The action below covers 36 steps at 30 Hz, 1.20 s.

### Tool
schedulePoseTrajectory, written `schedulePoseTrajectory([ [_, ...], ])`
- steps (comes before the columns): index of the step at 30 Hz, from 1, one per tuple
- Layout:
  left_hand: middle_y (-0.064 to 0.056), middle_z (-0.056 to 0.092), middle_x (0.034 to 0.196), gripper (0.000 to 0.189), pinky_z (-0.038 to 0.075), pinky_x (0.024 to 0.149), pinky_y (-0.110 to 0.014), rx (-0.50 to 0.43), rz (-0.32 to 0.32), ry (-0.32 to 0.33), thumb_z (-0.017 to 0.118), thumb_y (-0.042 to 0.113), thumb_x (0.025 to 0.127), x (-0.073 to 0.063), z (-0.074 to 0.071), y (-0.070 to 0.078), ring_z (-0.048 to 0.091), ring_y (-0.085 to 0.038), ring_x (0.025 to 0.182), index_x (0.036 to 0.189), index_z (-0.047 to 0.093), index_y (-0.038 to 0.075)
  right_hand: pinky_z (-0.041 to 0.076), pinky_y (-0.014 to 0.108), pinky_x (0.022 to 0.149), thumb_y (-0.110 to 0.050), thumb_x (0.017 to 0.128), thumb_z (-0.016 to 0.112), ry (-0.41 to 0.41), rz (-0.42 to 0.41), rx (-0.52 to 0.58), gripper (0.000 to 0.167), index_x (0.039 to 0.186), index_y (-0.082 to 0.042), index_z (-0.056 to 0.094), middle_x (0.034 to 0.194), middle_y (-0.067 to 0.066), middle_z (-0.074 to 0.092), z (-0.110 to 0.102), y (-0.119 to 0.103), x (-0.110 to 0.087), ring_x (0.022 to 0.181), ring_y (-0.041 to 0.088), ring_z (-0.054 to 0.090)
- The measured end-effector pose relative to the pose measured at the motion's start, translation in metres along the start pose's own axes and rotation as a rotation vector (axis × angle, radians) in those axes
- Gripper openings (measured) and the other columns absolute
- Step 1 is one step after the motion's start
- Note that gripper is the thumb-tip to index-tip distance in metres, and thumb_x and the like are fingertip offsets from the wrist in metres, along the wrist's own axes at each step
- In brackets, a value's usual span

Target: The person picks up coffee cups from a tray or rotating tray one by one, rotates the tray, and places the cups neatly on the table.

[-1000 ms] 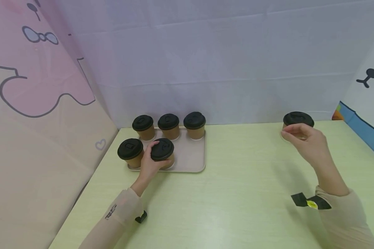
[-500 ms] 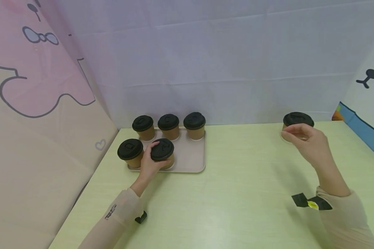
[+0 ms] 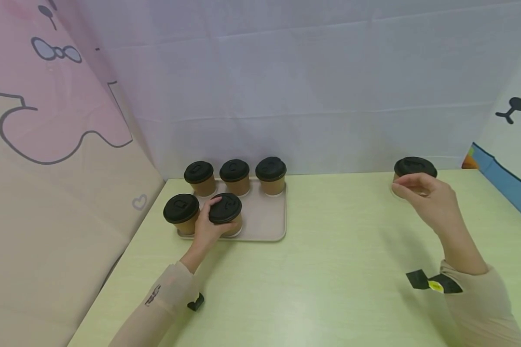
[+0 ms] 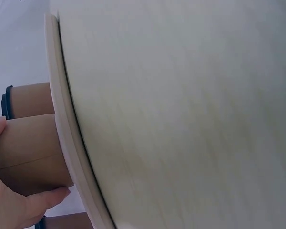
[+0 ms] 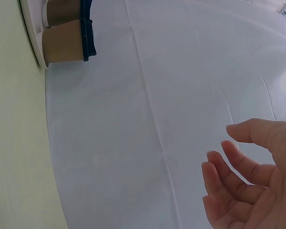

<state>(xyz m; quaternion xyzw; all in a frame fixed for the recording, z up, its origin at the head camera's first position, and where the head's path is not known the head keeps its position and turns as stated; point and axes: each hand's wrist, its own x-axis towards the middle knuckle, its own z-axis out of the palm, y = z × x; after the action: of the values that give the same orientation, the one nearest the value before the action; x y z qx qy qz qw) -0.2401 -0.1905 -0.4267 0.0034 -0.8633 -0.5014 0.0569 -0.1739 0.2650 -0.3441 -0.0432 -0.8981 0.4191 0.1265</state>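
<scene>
My left hand (image 3: 208, 226) grips a lidded paper coffee cup (image 3: 226, 207) in the front row of a beige tray (image 3: 267, 217). Its thumb and fingers curl round the brown cup body (image 4: 28, 150) in the left wrist view. Another lidded cup (image 3: 181, 209) stands just left of that hand. At the far right my right hand (image 3: 436, 202) hovers in front of a single cup (image 3: 414, 166), partly hiding it. In the right wrist view, the fingers (image 5: 229, 176) of that hand are loosely bent with a gap to the thumb, and nothing lies between them.
Along the tray's back edge stand three more lidded cups, at left (image 3: 200, 177), middle (image 3: 235, 176) and right (image 3: 271, 174). The pale wooden table (image 3: 325, 250) runs up to a white cloth backdrop (image 3: 321, 96). A printed curtain (image 3: 61, 193) borders the left side.
The left hand and the cup it grips have shifted very slightly to the left. The right hand and the other cups stay where they were.
</scene>
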Motion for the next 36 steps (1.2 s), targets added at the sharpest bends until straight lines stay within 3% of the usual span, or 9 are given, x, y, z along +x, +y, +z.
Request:
schedulePoseTrajectory([
  [14, -0.008, 0.039, 0.142, 0.077, 0.022, 0.11, -0.049, -0.033, 0.058, 0.008, 0.083, 0.012, 0.064, 0.002, -0.001, 0.008, 0.033, -0.029, 0.133, 0.131, 0.045, 0.021, 0.037, 0.026, 0.07, -0.045, 0.087, 0.057, 0.007, 0.003, -0.011, 0.043, 0.109, -0.009, 0.057, 0.082, -0.037, 0.047, 0.0, -0.001, -0.001, 0.08, -0.014, 0.043],
  [25, -0.009, 0.035, 0.144, 0.079, 0.021, 0.11, -0.048, -0.071, 0.075, -0.011, 0.085, 0.015, 0.062, 0.004, 0.007, 0.012, 0.03, -0.029, 0.134, 0.13, 0.045, 0.02, 0.037, 0.029, 0.072, -0.047, 0.087, 0.055, 0.008, 0.006, -0.027, 0.046, 0.111, -0.008, 0.056, 0.083, -0.037, 0.045, 0.0, -0.002, -0.001, 0.08, -0.013, 0.041],
  [30, -0.007, 0.035, 0.143, 0.081, 0.023, 0.109, -0.048, -0.083, 0.087, -0.029, 0.086, 0.02, 0.06, 0.003, 0.011, 0.019, 0.032, -0.027, 0.133, 0.129, 0.045, 0.026, 0.037, 0.027, 0.07, -0.044, 0.088, 0.055, -0.005, 0.0, -0.023, 0.042, 0.11, -0.009, 0.056, 0.084, -0.037, 0.045, -0.001, -0.001, 0.0, 0.08, -0.014, 0.041],
  [36, -0.009, 0.039, 0.139, 0.08, 0.024, 0.108, -0.049, -0.093, 0.161, -0.045, 0.087, 0.015, 0.058, 0.003, 0.021, 0.027, 0.035, -0.028, 0.13, 0.128, 0.047, 0.022, 0.037, 0.027, 0.071, -0.043, 0.089, 0.055, -0.013, 0.007, -0.019, 0.039, 0.109, -0.009, 0.056, 0.084, -0.036, 0.045, 0.0, -0.001, 0.001, 0.079, -0.014, 0.041],
])
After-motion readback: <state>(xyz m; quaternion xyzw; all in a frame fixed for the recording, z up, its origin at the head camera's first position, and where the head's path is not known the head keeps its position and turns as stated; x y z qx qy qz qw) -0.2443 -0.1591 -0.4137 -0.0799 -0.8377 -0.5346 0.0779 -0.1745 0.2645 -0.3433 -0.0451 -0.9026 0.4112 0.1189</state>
